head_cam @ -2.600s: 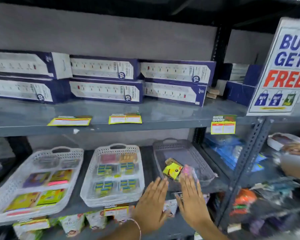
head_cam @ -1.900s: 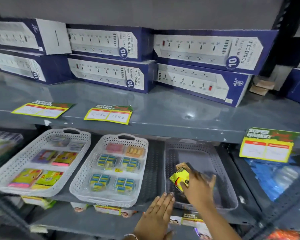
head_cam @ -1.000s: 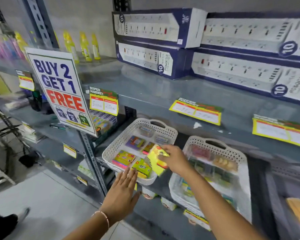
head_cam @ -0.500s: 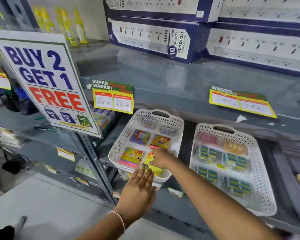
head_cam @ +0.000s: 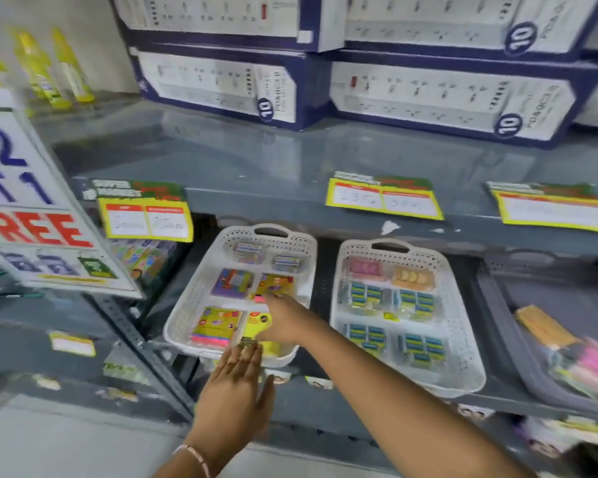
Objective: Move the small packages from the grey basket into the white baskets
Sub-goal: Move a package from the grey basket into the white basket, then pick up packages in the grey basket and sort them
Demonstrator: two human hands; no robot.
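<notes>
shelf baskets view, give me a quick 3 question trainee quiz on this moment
1. True or false: the right hand reaches into the right white basket.
2. Which holds the yellow package under that hand? A) left white basket B) grey basket
3. Fill in: the left hand is flat at the left basket's ____ rim.

Key: 1 false; 2 A; 3 front.

My grey metal shelf (head_cam: 325,401) carries three baskets: a white basket (head_cam: 187,315) under my right hand (head_cam: 283,319), a second white basket (head_cam: 463,346) just right of my forearm, and the grey basket (head_cam: 518,353) farthest right.
</notes>
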